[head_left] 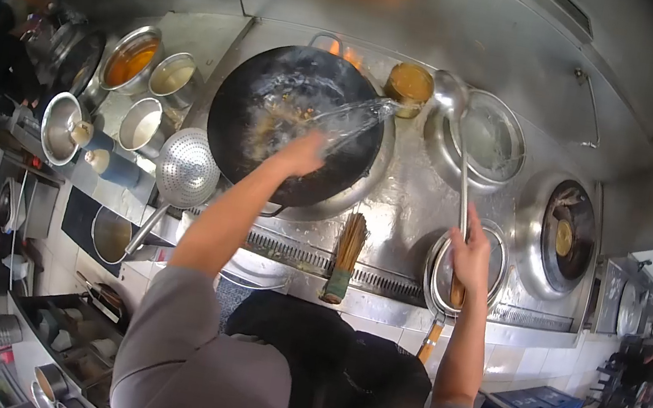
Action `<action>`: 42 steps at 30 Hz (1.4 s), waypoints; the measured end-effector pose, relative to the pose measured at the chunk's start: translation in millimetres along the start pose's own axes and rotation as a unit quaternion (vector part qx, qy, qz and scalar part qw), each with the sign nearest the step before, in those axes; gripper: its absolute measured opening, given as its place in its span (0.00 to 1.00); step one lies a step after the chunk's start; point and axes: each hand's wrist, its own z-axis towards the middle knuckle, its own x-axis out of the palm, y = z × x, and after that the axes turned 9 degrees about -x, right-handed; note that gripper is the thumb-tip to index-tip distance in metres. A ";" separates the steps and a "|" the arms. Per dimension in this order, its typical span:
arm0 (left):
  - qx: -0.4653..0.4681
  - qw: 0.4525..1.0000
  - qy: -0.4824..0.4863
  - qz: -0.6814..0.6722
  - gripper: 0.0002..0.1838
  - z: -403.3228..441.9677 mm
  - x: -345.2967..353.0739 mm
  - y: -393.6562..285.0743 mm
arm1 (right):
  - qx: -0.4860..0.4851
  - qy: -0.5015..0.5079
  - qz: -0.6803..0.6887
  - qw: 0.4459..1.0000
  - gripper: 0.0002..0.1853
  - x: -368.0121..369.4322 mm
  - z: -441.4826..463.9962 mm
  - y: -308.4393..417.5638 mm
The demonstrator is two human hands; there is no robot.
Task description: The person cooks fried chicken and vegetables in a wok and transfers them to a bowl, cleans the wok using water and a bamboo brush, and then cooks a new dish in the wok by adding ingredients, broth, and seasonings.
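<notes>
Head view: left hand (304, 156) reaches over the wok (244, 105), its opening and grip unclear. Right hand (470, 259) curls around the ladle (465, 175), near the front edge of the counter (406, 195).

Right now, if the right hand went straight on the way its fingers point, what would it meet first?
Beyond the ladle it holds, the right hand would probably meet the near rim of the round metal basin ahead; depth is unclear, so it might pass above.
</notes>
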 end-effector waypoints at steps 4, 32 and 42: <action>-0.156 0.980 0.113 0.055 0.21 -139.6 -46.9 -24.8 | -0.145 -0.120 -0.350 0.918 0.35 -38.6 42.5 -69.3; -0.087 0.989 -0.012 -0.120 0.07 37.5 -12.4 -51.4 | 0.123 0.073 0.318 0.937 0.33 15.5 -12.4 53.8; -0.074 0.992 -0.050 -0.090 0.07 -191.1 -62.8 -22.4 | -0.136 -0.158 -0.401 0.892 0.31 -51.5 95.2 -142.0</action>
